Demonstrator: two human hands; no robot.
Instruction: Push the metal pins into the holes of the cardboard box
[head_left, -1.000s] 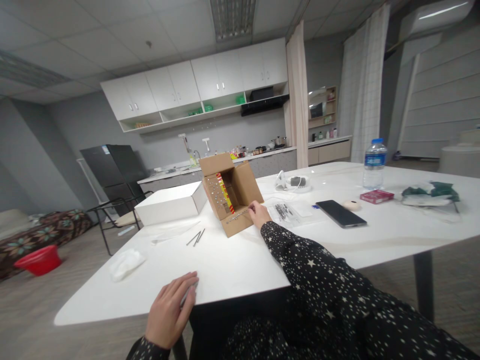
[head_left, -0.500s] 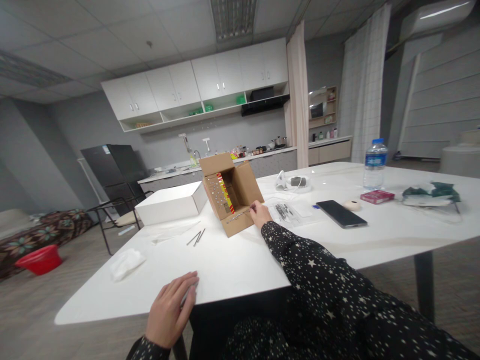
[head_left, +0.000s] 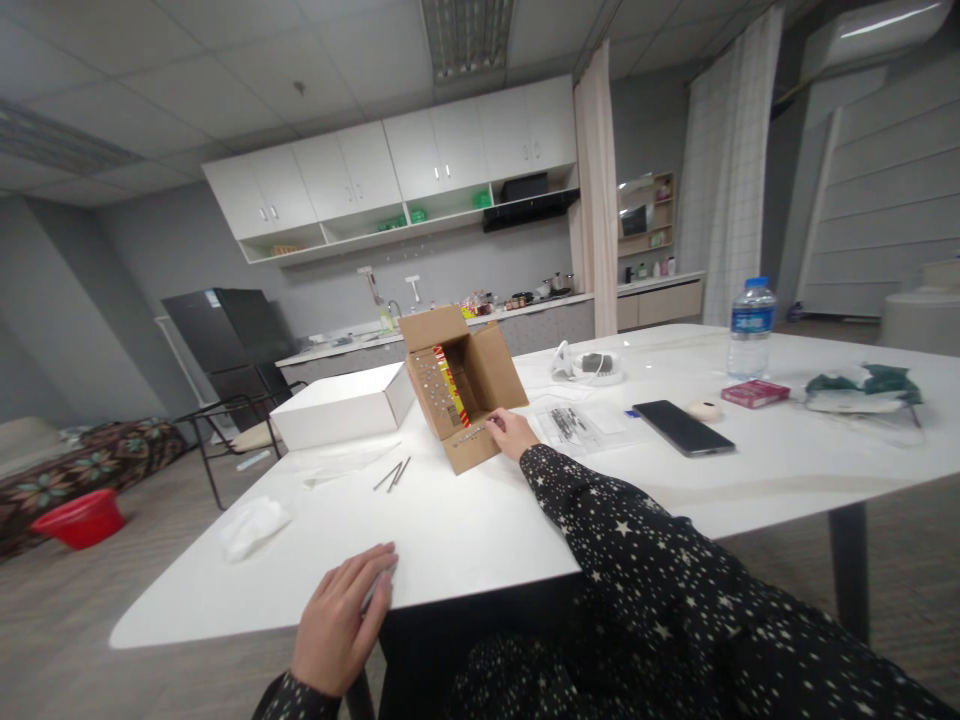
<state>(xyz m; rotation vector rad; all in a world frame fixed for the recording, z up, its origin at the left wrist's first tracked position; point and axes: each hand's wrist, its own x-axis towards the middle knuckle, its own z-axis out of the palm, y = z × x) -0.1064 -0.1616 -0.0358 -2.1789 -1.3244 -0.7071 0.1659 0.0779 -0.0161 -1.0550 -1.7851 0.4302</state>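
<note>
An open brown cardboard box [head_left: 480, 375] lies on its side on the white table [head_left: 480, 520], with rows of small metal studs on its flaps and a red-yellow pack inside. My right hand [head_left: 511, 433] reaches out in a star-patterned sleeve, fingertips on the box's lower flap among the studs; whether it pinches one I cannot tell. My left hand [head_left: 339, 620] rests flat on the table's near edge, fingers loosely together, holding nothing. Two loose nails [head_left: 392, 475] lie left of the box.
A white box [head_left: 341, 408], crumpled tissue [head_left: 253, 525], clear bag of small parts [head_left: 571, 425], black phone [head_left: 681, 427], red pack [head_left: 753, 392], water bottle [head_left: 748, 327] and green cloth [head_left: 862, 385] sit on the table. A chair [head_left: 225, 430] stands to the left.
My right hand slid a little left along the box's lower flap. My left hand has stayed put.
</note>
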